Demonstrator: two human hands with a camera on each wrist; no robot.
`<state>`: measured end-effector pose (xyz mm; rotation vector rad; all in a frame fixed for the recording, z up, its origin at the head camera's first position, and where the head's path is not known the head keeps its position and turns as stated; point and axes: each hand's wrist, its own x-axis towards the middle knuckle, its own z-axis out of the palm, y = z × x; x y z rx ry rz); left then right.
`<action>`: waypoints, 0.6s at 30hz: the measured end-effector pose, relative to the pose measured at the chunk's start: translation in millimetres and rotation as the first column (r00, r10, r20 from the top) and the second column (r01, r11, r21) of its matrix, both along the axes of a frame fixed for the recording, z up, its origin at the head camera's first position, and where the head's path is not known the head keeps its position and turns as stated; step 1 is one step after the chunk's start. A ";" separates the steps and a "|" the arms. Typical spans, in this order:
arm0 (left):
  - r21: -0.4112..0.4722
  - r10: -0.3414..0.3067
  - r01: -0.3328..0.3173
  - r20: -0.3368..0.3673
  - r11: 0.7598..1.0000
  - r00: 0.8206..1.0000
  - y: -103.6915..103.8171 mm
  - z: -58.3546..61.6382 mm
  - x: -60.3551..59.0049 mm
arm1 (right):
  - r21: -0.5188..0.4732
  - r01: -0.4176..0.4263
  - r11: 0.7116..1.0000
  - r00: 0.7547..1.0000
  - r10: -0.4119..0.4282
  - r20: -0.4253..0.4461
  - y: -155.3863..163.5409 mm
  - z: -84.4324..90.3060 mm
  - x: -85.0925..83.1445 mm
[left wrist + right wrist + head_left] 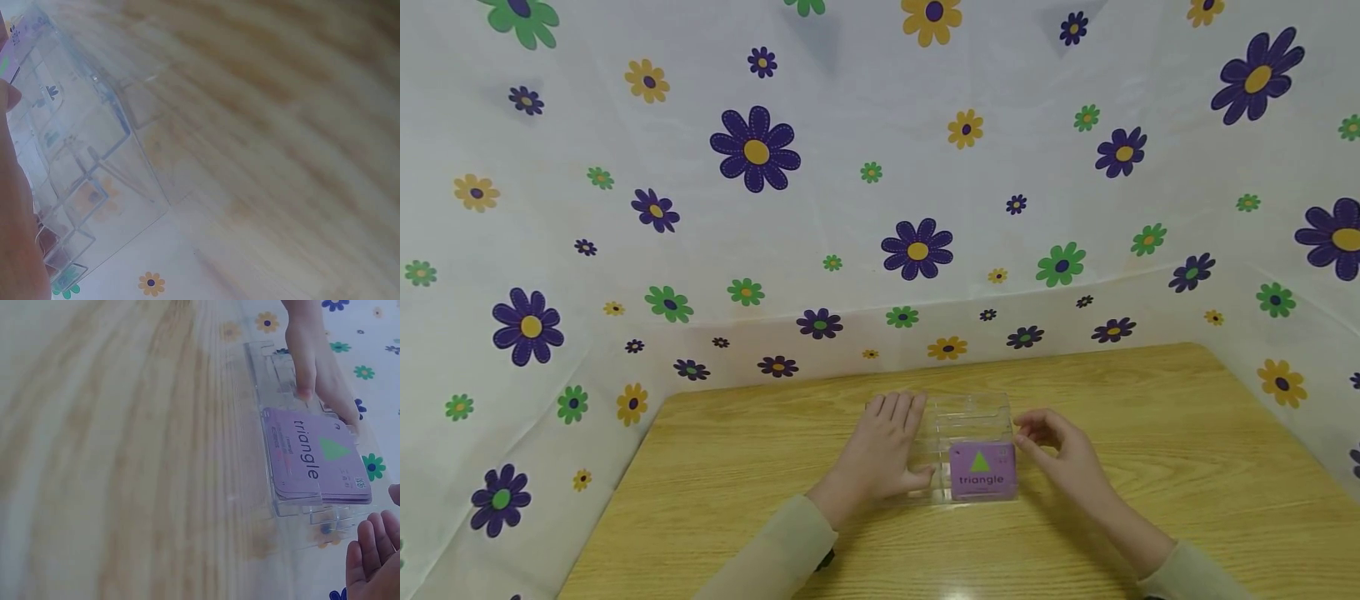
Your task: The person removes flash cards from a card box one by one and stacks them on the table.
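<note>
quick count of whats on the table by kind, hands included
hands: 2, left hand and right hand
clear plastic box: 1
purple triangle card stack: 1
total: 4

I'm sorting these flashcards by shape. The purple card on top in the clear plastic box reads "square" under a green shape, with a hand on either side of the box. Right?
Not quite. In the head view the purple card in the clear plastic box reads "triangle" under a green triangle, not "square". The left hand and right hand do flank the box.
</note>
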<state>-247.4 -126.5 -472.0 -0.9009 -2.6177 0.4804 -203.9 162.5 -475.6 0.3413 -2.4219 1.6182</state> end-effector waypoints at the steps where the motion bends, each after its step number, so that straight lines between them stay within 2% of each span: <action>1: -0.001 0.000 0.000 -0.001 1.000 1.000 -0.1 -0.2 -0.1 | 0.002 0.001 1.000 1.000 -0.001 0.012 -0.1 -0.4 -0.1; 11: -0.022 0.011 -0.011 -0.005 1.000 1.000 0.6 -0.7 0.1 | -0.011 -0.005 1.000 0.999 0.006 0.049 -1.4 -7.5 -2.4; 18: -0.037 0.018 -0.018 -0.009 0.999 1.000 0.1 -0.6 0.6 | -0.019 -0.010 1.000 0.993 0.012 0.114 -2.8 -8.2 -3.3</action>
